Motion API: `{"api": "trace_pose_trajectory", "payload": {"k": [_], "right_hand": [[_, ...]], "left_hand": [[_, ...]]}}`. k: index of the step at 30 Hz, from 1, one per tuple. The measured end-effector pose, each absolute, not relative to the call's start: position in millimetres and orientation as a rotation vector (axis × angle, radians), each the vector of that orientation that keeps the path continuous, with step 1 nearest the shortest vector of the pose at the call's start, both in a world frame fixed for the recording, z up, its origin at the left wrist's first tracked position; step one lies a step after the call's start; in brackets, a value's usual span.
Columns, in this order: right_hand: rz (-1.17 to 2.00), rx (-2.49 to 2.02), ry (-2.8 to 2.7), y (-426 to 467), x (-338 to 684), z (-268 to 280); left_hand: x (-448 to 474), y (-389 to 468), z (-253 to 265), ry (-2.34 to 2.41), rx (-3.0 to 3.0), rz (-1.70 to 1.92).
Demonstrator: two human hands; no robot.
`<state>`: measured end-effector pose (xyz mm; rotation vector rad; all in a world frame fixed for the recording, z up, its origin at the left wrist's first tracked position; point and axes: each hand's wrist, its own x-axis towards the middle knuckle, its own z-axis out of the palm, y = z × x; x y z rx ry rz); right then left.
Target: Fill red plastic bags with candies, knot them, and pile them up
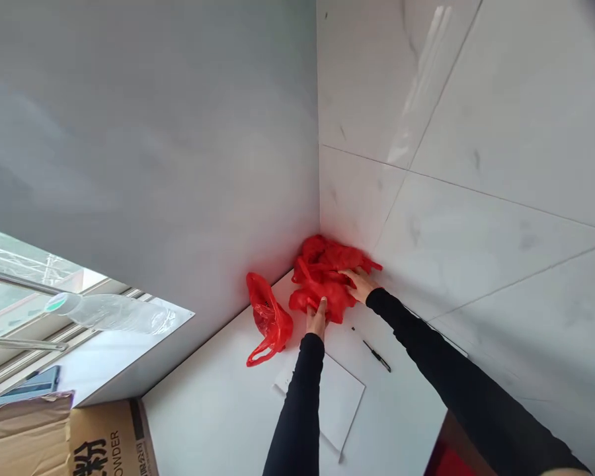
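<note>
A crumpled red plastic bag (330,291) lies in the corner of the white tabletop, against both walls. My left hand (317,320) grips its near edge, with the thumb up and the other fingers partly hidden by the plastic. At the bag's right side, my right hand (361,285) has its fingers closed on the red folds. More bunched red plastic (315,248) is heaped behind; I cannot tell whether it is a separate bag. To the left stands another red plastic bag (270,317) with loop handles, apart from both hands.
White paper sheets (340,396) and a black pen (377,356) lie on the table (218,396) in front of the bags. A clear bottle (114,312) lies on a ledge by the window at left. A cardboard box (104,439) sits at lower left.
</note>
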<state>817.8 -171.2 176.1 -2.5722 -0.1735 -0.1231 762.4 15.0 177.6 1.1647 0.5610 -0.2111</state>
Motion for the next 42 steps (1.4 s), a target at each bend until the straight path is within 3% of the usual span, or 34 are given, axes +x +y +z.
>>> {"api": "trace_pose_trajectory", "payload": {"k": [6, 12, 20, 27, 37, 42], "right_hand": [[-0.034, -2.555, -0.168, -165.3, 816.0, 141.5], [-0.248, -2.442, -0.01, -172.7, 760.4, 153.9], [-0.213, -2.288, 0.42, -194.4, 539.4, 130.2], [-0.083, -2.159, 0.607, -162.2, 361.9, 108.4], [-0.001, -1.902, 0.7, -86.5, 178.2, 114.5], [0.174, -1.852, 0.487, -41.6, 171.4, 144.1]], "left_hand": [[772.5, 19.3, 164.8, 0.596, 1.205, -0.33], [725.5, 19.8, 179.1, 0.74, 1.208, -0.181], [585.7, 23.8, 179.9, 0.895, 1.153, -0.188], [476.5, 35.8, 181.1, 0.839, 1.152, -0.389], [297.4, 86.9, 200.8, 0.7, 1.202, -0.61], [183.6, 170.7, 228.5, 0.87, 1.134, -0.638]]}}
